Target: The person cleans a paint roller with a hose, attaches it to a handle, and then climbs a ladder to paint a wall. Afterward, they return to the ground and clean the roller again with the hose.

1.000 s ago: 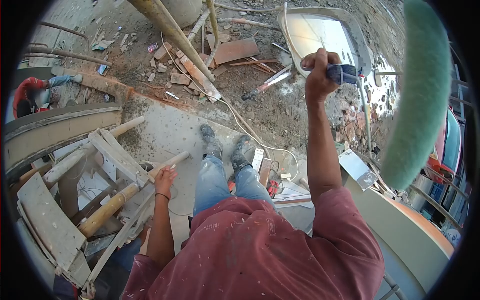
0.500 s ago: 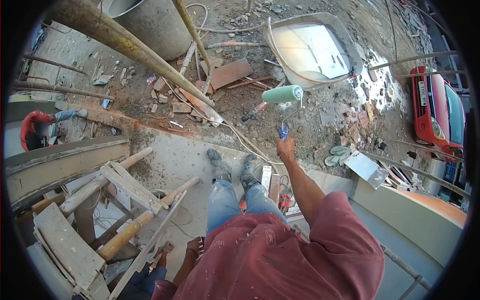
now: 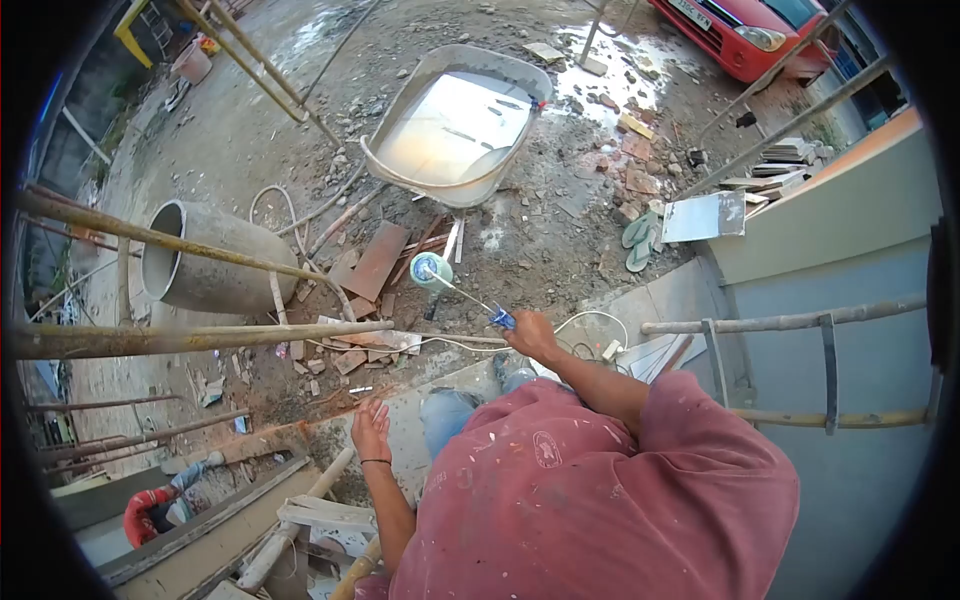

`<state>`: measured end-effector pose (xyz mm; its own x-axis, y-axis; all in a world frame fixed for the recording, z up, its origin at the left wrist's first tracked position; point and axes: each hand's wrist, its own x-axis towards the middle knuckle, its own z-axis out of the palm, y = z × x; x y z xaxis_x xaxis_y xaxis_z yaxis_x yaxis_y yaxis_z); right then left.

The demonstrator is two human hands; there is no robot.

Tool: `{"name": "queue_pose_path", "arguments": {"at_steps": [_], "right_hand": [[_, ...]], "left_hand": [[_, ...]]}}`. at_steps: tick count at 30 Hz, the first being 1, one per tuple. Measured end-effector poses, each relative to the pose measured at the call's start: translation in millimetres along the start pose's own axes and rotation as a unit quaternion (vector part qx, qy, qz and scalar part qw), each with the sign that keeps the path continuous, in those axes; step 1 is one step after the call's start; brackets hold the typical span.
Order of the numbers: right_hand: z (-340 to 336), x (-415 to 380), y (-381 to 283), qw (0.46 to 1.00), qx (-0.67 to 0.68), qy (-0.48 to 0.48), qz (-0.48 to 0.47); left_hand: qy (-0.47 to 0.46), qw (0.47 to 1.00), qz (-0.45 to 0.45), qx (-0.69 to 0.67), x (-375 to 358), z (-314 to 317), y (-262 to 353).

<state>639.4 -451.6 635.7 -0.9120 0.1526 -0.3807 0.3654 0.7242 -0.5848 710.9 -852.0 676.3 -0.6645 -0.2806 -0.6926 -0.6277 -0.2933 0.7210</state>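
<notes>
My right hand [image 3: 532,335] grips the blue handle of a paint roller [image 3: 432,270], held out ahead of me with its green sleeve pointing away, high above the rubble-strewn ground. My left hand [image 3: 371,430] is open with fingers spread, holding nothing, hovering above the concrete slab edge near a wooden pole [image 3: 290,530]. I wear a paint-speckled red shirt [image 3: 590,490] and jeans. I look down from a height.
A grey tub of pale liquid [image 3: 455,125] lies below, with a concrete pipe [image 3: 215,260], scaffold poles [image 3: 190,335], broken bricks, a red car [image 3: 760,30], a painted wall with a railing [image 3: 820,330], and a person in red [image 3: 150,505] at lower left.
My view swung right and forward. My right hand lowered the roller from overhead to in front. My left hand let go of the wooden pole and now hangs open.
</notes>
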Motion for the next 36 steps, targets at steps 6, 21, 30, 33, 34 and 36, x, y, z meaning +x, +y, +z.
{"name": "queue_pose_path", "arguments": {"at_steps": [6,21,30,33,34,36], "right_hand": [[-54,0,-12,0.998,0.047,0.043,-0.008],[-179,120,41,0.983,0.149,0.003,-0.105],[-203,224,306,0.852,0.407,0.21,0.252],[-249,207,362,0.781,0.471,0.205,0.354],[-254,204,389,0.786,0.438,0.213,0.38],[-254,207,468,0.818,0.296,0.226,0.437]], "left_hand": [[-0.286,0.957,-0.026,0.042,-16,176,27],[-0.534,0.837,-0.049,0.113,95,481,14],[-0.55,0.834,-0.057,-0.005,196,642,54],[-0.516,0.855,-0.055,0.015,200,668,60],[-0.481,0.876,-0.015,0.037,211,671,58],[-0.422,0.902,0.047,0.083,227,680,55]]}}
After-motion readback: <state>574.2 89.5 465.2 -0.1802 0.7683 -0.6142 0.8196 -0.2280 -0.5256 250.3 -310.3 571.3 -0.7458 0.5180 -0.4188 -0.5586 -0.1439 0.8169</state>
